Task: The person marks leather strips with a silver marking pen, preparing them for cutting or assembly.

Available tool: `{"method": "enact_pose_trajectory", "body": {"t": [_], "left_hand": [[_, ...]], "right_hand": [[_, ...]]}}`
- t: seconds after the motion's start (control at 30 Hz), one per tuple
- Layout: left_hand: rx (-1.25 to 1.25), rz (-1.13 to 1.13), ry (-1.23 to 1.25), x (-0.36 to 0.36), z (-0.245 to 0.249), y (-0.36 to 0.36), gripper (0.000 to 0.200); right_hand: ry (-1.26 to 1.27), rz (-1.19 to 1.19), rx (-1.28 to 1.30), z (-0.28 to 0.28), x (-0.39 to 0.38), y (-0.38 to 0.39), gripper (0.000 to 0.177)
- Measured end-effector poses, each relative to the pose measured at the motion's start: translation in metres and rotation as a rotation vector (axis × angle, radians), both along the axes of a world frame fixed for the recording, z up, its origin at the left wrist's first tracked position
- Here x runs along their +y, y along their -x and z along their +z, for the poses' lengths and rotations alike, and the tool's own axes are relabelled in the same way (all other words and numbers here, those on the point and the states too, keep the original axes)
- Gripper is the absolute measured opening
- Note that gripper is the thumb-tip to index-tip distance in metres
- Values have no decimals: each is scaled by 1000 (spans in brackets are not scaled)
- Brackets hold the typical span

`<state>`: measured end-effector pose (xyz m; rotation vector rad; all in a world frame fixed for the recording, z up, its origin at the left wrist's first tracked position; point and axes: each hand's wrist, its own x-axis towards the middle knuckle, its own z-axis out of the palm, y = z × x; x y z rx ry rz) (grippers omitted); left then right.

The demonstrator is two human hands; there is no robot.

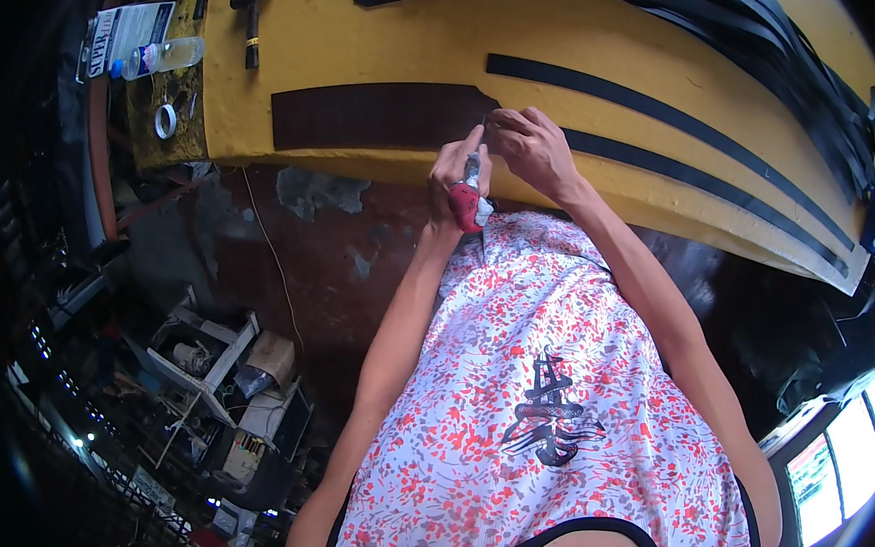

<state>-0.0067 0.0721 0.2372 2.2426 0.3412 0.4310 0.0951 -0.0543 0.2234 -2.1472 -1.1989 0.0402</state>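
Note:
My left hand is closed around a tool with a red grip and whitish wrapping, held at the table's near edge in front of my shirt. My right hand is beside it, its thumb and fingers pinched together close to the left fingertips. What the right fingers pinch is too small to make out. Both hands meet at the right end of a dark brown strip of leather-like material, which lies flat with a tapered end. A narrow black strap runs rightward from under my right hand.
A second black strap lies parallel on the yellow table. Many black straps are piled at the back right. A hammer, a plastic bottle and a white tape roll are at the left end. Shelving stands lower left.

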Motion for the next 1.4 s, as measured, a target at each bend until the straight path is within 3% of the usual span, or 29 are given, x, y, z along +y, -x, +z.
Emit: {"method": "enact_pose_trajectory", "body": {"t": [0.23, 0.3, 0.4, 0.67, 0.87, 0.97, 1.4], "left_hand": [[6, 3, 29, 1, -1, 1, 25], [5, 3, 34, 0, -2, 2, 25], [15, 6, 58, 1, -4, 3, 25], [-65, 24, 126, 3, 1, 0, 27], [-81, 44, 145, 6, 5, 2, 26], [-62, 34, 107, 8, 2, 3, 25], [-72, 23, 50, 6, -6, 0, 25]], "right_hand": [[-39, -123, 147, 8, -2, -14, 15], [0, -266, 47, 11, -2, -35, 21], [69, -285, -42, 11, 3, -57, 28], [170, -163, -133, 6, 1, -72, 30], [88, -139, -100, 15, -3, -53, 23], [15, -47, 60, 14, -1, -30, 13], [-13, -21, 63, -1, 6, -4, 16]]}}
